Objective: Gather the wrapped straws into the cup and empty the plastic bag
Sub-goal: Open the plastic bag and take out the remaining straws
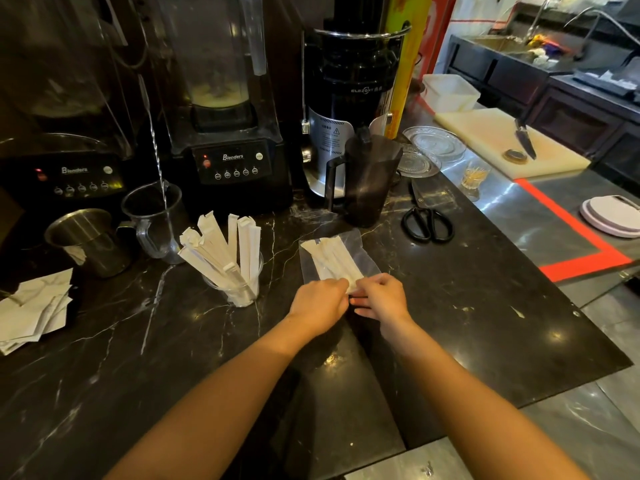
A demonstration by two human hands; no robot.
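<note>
Our left hand and right hand pinching the near end of the clear plastic bag of white paper-wrapped straws, flat on our black marble counter, clear cup of upright wrapped straws just left, black scissors beyond.

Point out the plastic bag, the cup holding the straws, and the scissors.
plastic bag [313, 268]: head view, clear left side of the bag.
cup [242, 296]: head view, glass wall near its base.
scissors [428, 223]: head view, where the two black handle loops meet.

Two blenders, two glass plates, one scissors, one knife.
</note>
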